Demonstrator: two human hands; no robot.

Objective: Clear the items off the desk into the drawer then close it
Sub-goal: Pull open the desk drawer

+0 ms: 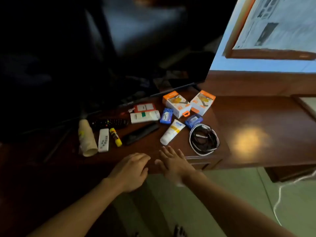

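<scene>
Both hands flat at table (pixel 256 117) edge — left hand (pixel 131 170), right hand (pixel 172 162) — fingers spread, holding nothing; white tube (pixel 171 132) just beyond.

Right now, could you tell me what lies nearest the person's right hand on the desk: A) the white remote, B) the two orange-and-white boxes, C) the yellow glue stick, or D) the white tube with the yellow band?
D: the white tube ends just beyond the fingertips of the right hand, while the others lie farther off.
</scene>
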